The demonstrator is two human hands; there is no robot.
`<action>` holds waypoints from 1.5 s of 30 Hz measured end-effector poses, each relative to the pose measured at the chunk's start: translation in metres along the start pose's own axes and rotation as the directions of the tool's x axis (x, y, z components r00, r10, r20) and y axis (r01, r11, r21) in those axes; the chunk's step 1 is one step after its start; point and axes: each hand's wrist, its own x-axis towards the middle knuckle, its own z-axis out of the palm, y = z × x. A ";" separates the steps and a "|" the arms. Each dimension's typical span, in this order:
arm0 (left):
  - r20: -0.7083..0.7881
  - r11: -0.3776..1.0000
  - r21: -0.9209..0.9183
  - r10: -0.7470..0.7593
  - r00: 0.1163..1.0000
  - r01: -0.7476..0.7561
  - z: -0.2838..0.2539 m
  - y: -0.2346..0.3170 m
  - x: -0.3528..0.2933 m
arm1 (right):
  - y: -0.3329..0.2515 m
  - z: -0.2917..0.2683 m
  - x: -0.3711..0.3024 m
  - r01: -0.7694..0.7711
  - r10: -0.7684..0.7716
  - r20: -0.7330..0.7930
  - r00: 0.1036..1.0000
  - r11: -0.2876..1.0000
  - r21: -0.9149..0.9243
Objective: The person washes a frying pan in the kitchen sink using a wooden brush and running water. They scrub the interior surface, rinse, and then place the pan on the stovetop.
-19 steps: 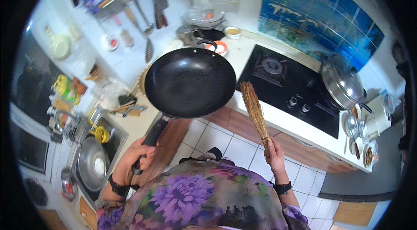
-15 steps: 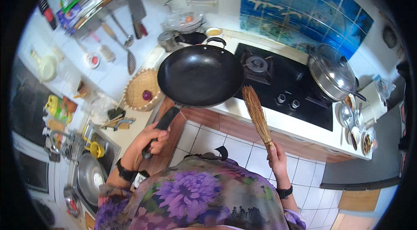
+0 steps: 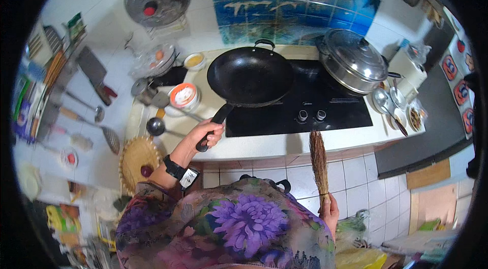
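My left hand (image 3: 207, 135) is closed around the black handle of a large black wok (image 3: 249, 77). The wok is over the left part of the black gas hob (image 3: 305, 116) and hides the burner there; whether it rests on it I cannot tell. Its inside looks bare and slightly shiny. My right hand (image 3: 330, 212) grips the bound end of a brown straw wok brush (image 3: 318, 165), its bristles pointing up, in front of the counter edge. A lidded steel pot (image 3: 355, 60) stands on the hob's right side.
Left of the wok are an orange-rimmed bowl (image 3: 183, 95), a ladle (image 3: 156, 126), a steel jug (image 3: 143, 90) and a small yellow-filled bowl (image 3: 194, 61). A woven basket (image 3: 133, 160) holds a purple onion (image 3: 147, 170). Several utensils hang on the left wall. Spoons and small bowls (image 3: 400, 116) sit at right.
The view has swung right. The wok has moved from in front of the counter to over the left of the hob. My right hand has lowered slightly with the brush.
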 end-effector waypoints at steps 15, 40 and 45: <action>0.091 0.937 0.240 -0.283 0.955 0.255 -0.151 0.086 0.026 | -0.002 0.114 -0.043 -0.099 0.086 -0.184 0.979 0.993 -0.062; 0.132 -0.369 0.888 0.776 0.616 0.274 -0.069 0.023 0.038 | 0.099 -0.014 -0.200 -0.071 0.083 -0.353 0.932 0.996 0.048; 0.333 -0.141 0.938 0.112 0.936 -0.317 0.030 -0.085 0.082 | 0.137 -0.033 -0.239 -0.037 0.161 -0.545 0.822 0.972 0.232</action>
